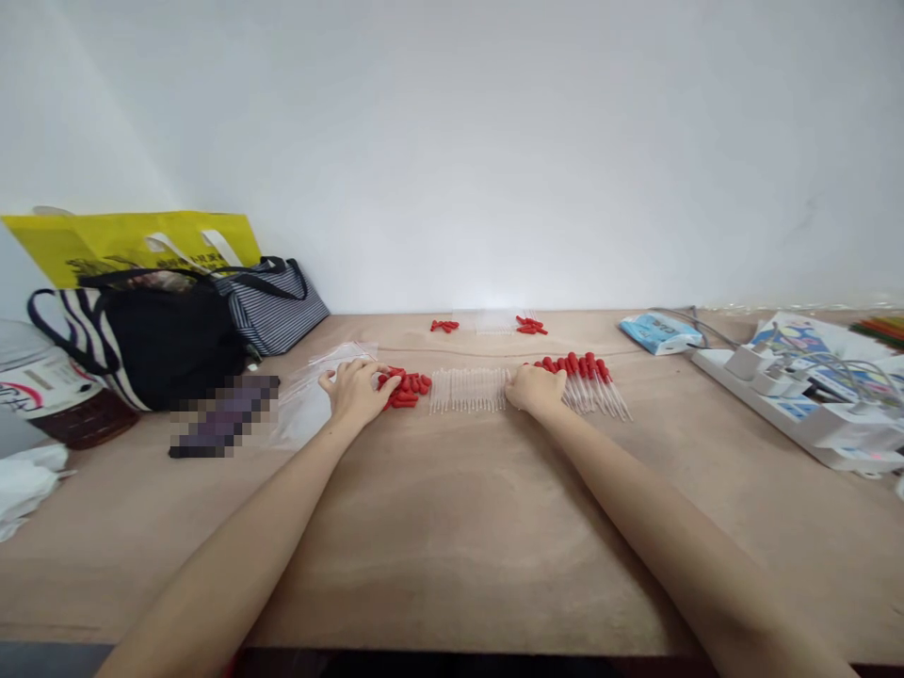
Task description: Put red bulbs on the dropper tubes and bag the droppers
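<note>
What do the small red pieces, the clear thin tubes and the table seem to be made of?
Red pieces: probably rubber or plastic; evenly red, opaque, smooth-looking.
Clear tubes: glass or plastic, I cannot tell which; see-through with pale edges.
Table: probably wood or wood-look board, fairly matt, with wavy grain.

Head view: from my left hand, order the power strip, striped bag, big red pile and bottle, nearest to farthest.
From your left hand:
1. Big red pile, just right.
2. Striped bag, left, farther back.
3. Bottle, far left.
4. Power strip, far right.
</note>
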A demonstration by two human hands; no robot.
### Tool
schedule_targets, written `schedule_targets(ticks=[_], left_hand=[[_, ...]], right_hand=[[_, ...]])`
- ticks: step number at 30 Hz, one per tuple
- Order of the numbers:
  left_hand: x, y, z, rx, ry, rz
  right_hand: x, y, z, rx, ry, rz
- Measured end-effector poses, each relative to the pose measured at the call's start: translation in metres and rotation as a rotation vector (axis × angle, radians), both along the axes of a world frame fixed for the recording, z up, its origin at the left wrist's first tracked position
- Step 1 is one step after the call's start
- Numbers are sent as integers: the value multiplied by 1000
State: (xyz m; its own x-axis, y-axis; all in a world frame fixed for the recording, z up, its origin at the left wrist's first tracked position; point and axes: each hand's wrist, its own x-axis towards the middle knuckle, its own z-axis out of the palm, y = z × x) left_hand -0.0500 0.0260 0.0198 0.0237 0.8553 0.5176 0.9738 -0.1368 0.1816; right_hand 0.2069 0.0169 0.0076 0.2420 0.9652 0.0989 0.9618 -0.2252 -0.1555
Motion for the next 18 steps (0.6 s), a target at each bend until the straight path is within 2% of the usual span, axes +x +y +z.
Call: schedule_targets(ticks=[8,12,16,18], left_hand=[[4,2,-3,54,43,-38],[3,3,-5,78,48,-48],[12,-5,0,192,-16,-88],[23,-16,3,214,-96,-179]], right_hand=[[-1,-9,1,25,-16,41],[9,-23,3,173,-79,78],[29,-39,-7,364,-77,240],[40,-46,-16,431,0,371]])
